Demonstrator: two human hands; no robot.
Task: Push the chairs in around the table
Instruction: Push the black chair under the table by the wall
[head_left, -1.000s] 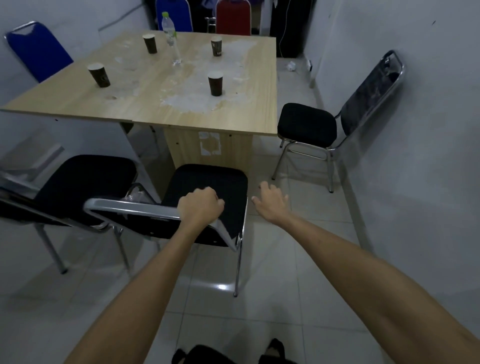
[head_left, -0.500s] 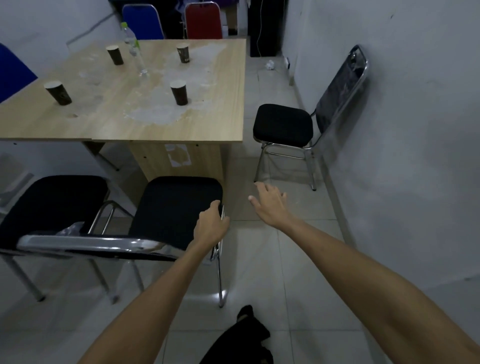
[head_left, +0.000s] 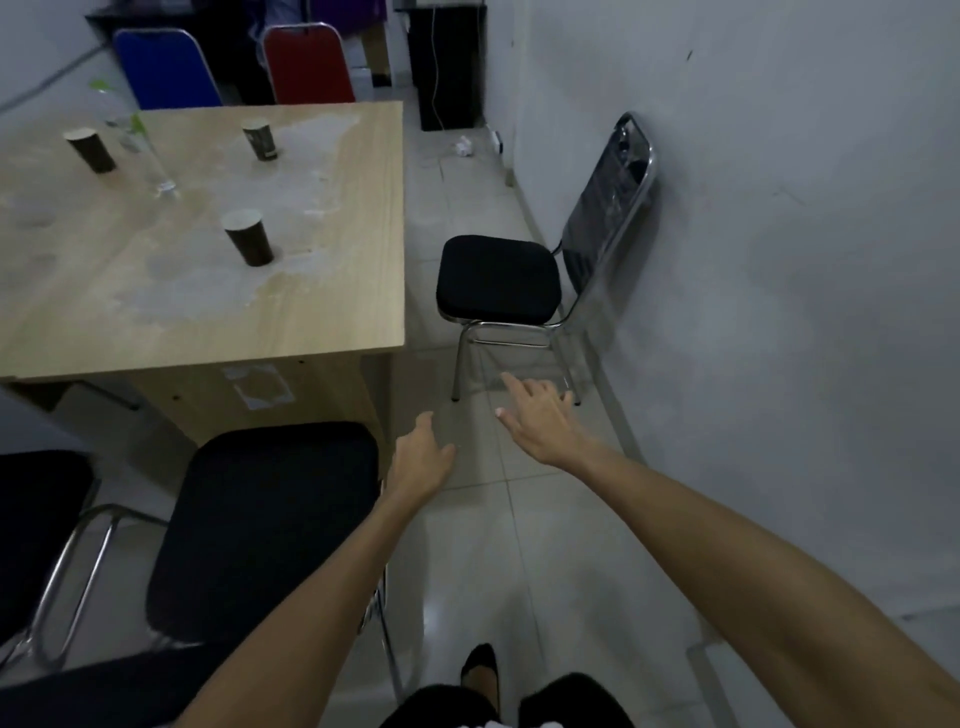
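change: left hand (head_left: 421, 462) has let go of the near black chair (head_left: 265, 530) | hands: both empty, fingers loose, right hand (head_left: 543, 421) reaching forward | next chair (head_left: 498, 278) by the wall, apart from the counter (head_left: 311, 291), probably next.

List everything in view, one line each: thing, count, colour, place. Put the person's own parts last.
table: 1, light wood, left half of view.
paper cups: 3, dark with pale rims, standing on the table.
plastic bottle: 1, clear with green label, on the table's far left; blurred.
black chair by wall: 1, chrome frame, right of the table, back near the wall.
black chair in front: 1, at the table's near side.
second black chair: 1, at left edge, partly cut off.
blue chair: 1, at far side.
red chair: 1, beside the blue one.
crumpled paper: 1, white, on the far floor.
left hand: open, holding nothing.
right hand: open, reaching toward the wall chair.
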